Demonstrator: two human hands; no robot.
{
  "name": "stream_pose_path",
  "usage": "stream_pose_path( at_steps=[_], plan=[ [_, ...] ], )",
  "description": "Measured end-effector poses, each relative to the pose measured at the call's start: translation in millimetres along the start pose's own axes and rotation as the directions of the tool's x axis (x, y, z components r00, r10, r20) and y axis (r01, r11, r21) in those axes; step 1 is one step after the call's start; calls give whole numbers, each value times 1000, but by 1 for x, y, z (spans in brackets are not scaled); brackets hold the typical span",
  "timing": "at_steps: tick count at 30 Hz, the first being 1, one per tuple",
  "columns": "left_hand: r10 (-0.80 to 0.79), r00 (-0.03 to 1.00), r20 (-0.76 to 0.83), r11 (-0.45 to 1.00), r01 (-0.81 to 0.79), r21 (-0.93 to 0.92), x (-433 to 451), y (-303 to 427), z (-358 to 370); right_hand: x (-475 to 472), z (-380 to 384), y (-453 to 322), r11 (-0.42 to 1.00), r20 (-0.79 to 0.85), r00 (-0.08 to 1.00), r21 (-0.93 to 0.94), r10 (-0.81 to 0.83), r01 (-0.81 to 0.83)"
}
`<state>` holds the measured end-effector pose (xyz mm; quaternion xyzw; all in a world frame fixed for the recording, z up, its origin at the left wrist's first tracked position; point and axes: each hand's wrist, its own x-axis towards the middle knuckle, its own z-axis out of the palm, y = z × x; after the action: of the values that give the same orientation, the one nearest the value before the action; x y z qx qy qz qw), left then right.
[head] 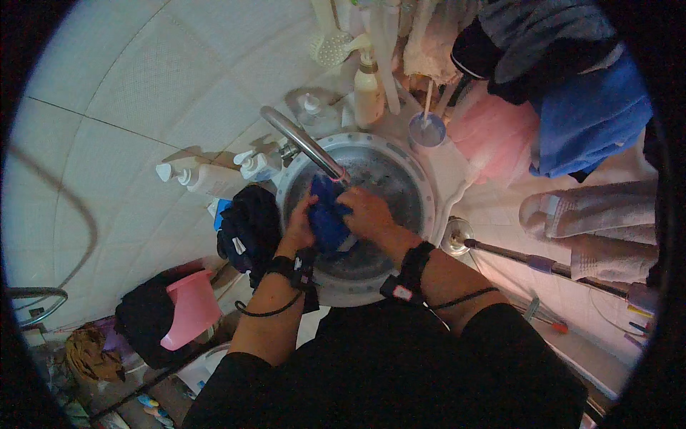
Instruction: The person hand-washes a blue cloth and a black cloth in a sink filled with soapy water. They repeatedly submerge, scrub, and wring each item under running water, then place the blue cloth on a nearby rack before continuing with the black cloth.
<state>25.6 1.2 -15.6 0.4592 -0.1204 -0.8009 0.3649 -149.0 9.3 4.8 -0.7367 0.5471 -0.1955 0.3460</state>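
A dark blue cloth hangs between my two hands over a round grey basin. My left hand grips the cloth's left side. Closer to the spout, my right hand pinches its right edge, fingers curled. The chrome faucet arches in from the upper left, and its tip ends just above the cloth and my right fingers. Greyish water with some froth appears to lie in the basin. Part of the cloth is hidden behind my hands. A strapped device sits on each wrist.
Dark clothing is heaped at the basin's left, near white pump bottles. A cream pump bottle and a cup stand behind the rim. Towels hang at right above a pole. A pink plastic container lies lower left.
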Motion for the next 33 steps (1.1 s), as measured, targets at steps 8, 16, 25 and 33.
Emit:
stream_pose_path(
  at_steps=[8,16,25,33],
  plan=[
    [101,935,341,983,-40,-181,-35,19,48,-26,-14,-62,900,-164,889,-164,-428,403],
    [91,986,-143,992,-103,-79,-26,-11,59,-3,9,-31,989,-228,966,53,-122,137],
    [38,983,-178,998,-46,-45,-27,-16,43,27,-12,32,895,-185,903,309,387,-321],
    [406,914,-13,571,-243,784,-26,1,20,1,-22,39,936,174,930,-204,323,-287]
  ],
)
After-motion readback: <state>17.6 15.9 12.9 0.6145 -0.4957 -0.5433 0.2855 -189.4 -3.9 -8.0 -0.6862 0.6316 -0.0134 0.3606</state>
